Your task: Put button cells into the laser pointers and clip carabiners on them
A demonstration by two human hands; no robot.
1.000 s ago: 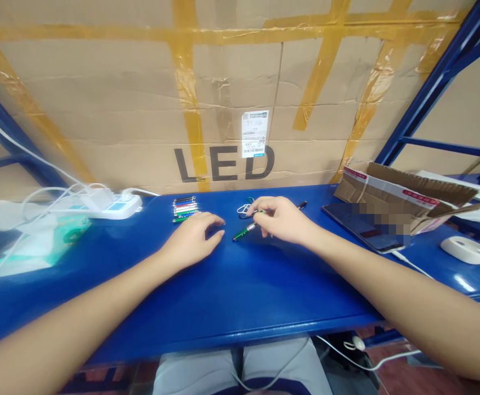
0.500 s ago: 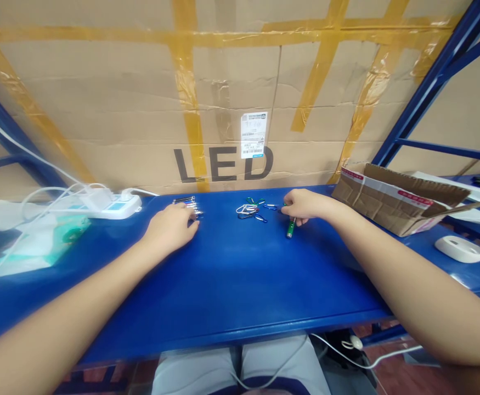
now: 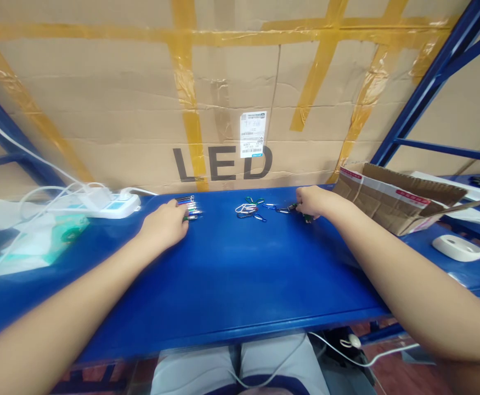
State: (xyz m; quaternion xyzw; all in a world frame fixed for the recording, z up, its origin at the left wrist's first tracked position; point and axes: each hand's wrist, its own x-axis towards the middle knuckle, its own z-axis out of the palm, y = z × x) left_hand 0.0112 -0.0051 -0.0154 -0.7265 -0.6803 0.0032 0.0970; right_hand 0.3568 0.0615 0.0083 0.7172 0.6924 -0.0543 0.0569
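Observation:
My left hand (image 3: 164,224) rests at the left of the blue tabletop, fingers curled round a slim green metal-tipped cylinder (image 3: 191,218). Just beyond its fingertips lies a row of similar slim cylinders (image 3: 187,201) in several colours, partly covered by the hand. On the right, my right hand (image 3: 312,201) is closed, with the end of a small black cylinder (image 3: 292,207) sticking out of its fingers towards a dark carabiner (image 3: 283,210). A green cylinder (image 3: 308,218) shows beneath that hand, mostly hidden. Between the hands sits a loose cluster of coloured carabiners (image 3: 248,209).
An open cardboard box (image 3: 382,203) stands right of my right hand, with a white mouse-shaped device (image 3: 458,248) beyond it. At the left are a white power strip (image 3: 118,207), cables and a green-white packet (image 3: 38,247). A large taped carton (image 3: 141,109) forms the back.
My right hand has shifted right; the green cylinder has moved with it, and a black cylinder now shows at its fingers. My left hand has drawn slightly left, exposing more of the row.

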